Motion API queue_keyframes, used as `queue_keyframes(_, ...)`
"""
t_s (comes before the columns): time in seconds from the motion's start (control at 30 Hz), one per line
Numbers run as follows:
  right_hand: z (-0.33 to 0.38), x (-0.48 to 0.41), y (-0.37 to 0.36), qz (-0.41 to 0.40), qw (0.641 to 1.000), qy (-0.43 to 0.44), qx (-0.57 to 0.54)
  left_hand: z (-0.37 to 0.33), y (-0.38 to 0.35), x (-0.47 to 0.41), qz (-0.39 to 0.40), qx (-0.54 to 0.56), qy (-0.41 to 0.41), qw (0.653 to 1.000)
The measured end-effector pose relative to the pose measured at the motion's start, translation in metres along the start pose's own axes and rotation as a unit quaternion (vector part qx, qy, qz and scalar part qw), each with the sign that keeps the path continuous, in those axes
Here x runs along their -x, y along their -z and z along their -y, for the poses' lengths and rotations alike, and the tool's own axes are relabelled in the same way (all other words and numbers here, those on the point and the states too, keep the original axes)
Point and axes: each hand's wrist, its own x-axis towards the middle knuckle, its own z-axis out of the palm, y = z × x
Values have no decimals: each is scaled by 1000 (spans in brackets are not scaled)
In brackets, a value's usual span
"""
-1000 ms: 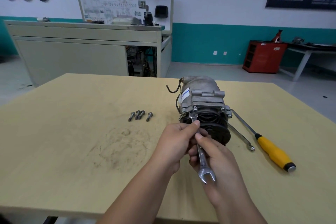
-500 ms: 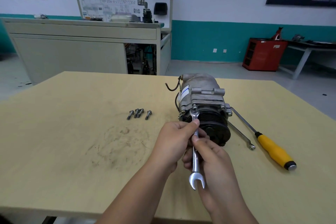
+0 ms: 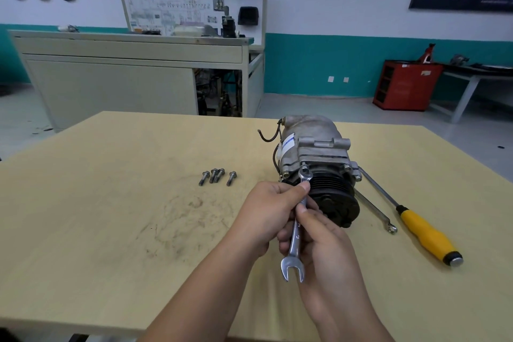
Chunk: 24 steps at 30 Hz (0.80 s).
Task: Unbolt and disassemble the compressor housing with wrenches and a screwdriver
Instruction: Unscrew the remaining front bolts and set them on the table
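Note:
A grey metal compressor [image 3: 313, 147] with a black pulley [image 3: 336, 197] lies on the wooden table [image 3: 111, 230], pulley end toward me. A silver open-ended wrench [image 3: 295, 241] has its far jaw on a bolt at the housing's front flange. My left hand [image 3: 266, 214] pinches the wrench shaft near that jaw with thumb and fingers. My right hand [image 3: 324, 247] grips the shaft lower down, its thumb on top. The near jaw sticks out free toward me.
Several loose bolts [image 3: 218, 176] lie in a row left of the compressor. To its right lie a second slim wrench [image 3: 374, 211] and a yellow-handled screwdriver [image 3: 427, 233]. A beige workbench [image 3: 130, 69] and a red cabinet [image 3: 405, 86] stand beyond the table.
The wrench handle has swung to the left, its near jaw moving from lower right toward the middle. Both hands kept their hold.

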Motion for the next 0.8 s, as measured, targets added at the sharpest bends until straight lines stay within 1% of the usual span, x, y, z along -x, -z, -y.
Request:
queue_keyframes(0.07,1,-1,1,11,1000,-5,-1,-2,0,0,2,-2,-1,1000)
queue_keyframes(0.13,3,-2,1,29,999,-21,-23,-5,0,-1,4,28,3,1000)
queue_keyframes(0.2,4,-1,2,52,996,-34,-57,-7,0,-2,4,66,23,998)
queue_keyframes(0.27,3,0,4,63,997,-24,-46,-6,0,-2,6,78,41,996)
queue_keyframes(0.37,0,3,8,48,999,-8,-14,0,-3,0,4,61,36,997)
queue_keyframes(0.47,-1,4,9,39,999,-9,-18,3,-4,0,-4,58,26,998)
queue_keyframes(0.7,-2,4,9,53,998,-2,-15,-2,-4,2,-24,-3,-4,1000)
queue_keyframes(0.8,-1,3,8,57,998,-6,-15,-3,-2,-1,-17,-8,-3,1000)
